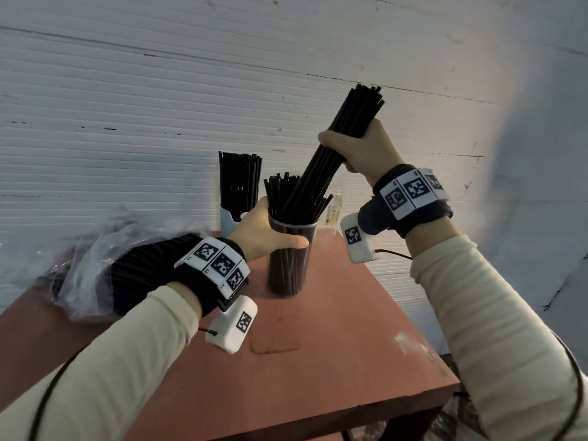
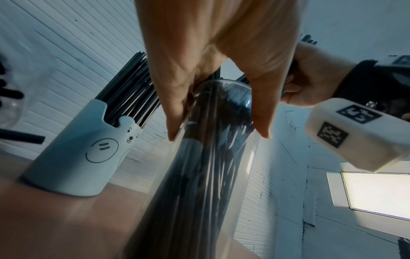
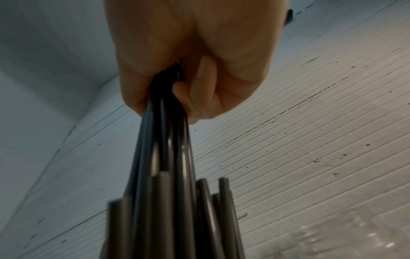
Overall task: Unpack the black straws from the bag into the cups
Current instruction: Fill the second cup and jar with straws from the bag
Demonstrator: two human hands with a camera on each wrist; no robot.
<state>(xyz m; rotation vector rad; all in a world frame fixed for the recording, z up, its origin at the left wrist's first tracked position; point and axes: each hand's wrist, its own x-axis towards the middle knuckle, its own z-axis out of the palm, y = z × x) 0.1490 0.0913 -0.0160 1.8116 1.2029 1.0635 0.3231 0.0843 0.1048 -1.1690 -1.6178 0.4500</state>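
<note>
The left hand (image 1: 259, 232) wraps its fingers round the clear cup (image 1: 291, 256) mid-table (image 1: 334, 338), probably steadying it while the right hand (image 1: 359, 151), fingers clenched on a slanted bundle of black straws (image 1: 337, 144), feeds them in; the bag (image 1: 105, 268) lies far left.

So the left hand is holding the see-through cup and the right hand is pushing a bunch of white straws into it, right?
Almost. The straws are black, not white, as the head view shows. The rest holds: the left hand holds the clear cup while the right hand grips the bunch going into it.
</note>
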